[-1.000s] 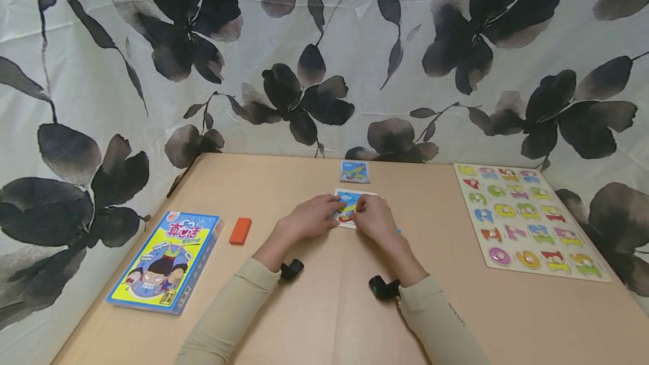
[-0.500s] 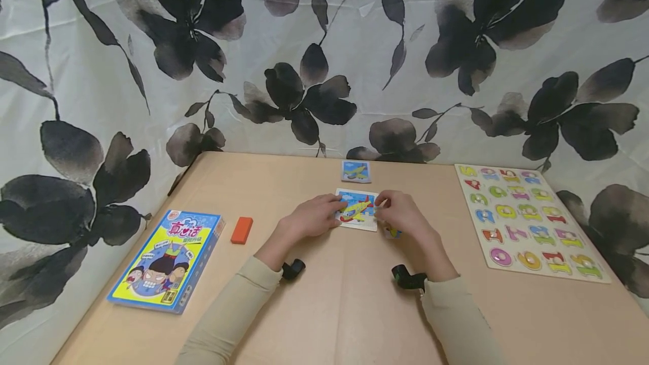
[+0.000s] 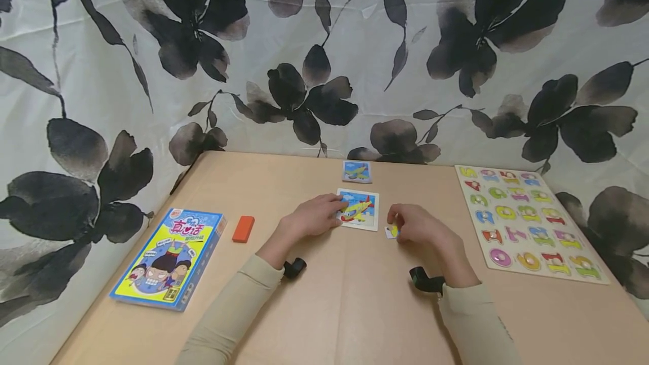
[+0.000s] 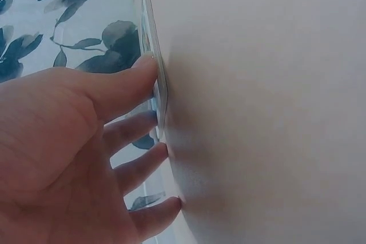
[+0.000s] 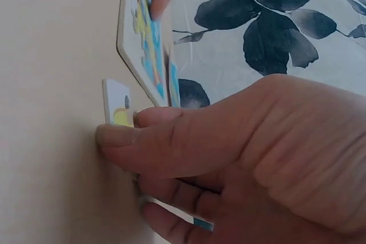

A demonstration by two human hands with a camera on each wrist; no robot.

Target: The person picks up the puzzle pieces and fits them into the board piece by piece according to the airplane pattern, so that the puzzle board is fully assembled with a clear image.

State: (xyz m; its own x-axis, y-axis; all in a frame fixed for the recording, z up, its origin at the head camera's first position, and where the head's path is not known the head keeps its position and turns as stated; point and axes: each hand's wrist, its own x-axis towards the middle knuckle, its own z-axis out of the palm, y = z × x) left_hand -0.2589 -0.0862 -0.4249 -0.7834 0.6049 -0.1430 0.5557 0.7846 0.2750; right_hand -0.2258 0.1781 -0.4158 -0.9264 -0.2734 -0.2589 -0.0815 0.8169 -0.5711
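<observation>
A small jigsaw puzzle (image 3: pixel 362 213) with a yellow plane on blue, in a white frame, lies near the table's middle. My left hand (image 3: pixel 315 216) rests at its left side, thumb and index fingertip on its edge, other fingers fairly straight, touching the table in the left wrist view. To the right of the puzzle, my right hand (image 3: pixel 418 224) pinches a loose puzzle piece (image 3: pixel 391 232), white with yellow, low at the table. In the right wrist view the thumb covers the lower part of the piece (image 5: pixel 118 100), with curled fingers behind it.
Behind the puzzle lies a small blue plane picture (image 3: pixel 357 172). An orange block (image 3: pixel 243 229) and a yellow and blue box (image 3: pixel 167 258) are at left. A board of colourful shapes (image 3: pixel 529 221) lies at right. A floral cloth (image 3: pixel 324 44) hangs behind the table.
My right hand has left the puzzle and moved right and toward me, to the loose piece, which it now pinches. The left hand has stayed at the puzzle's left side.
</observation>
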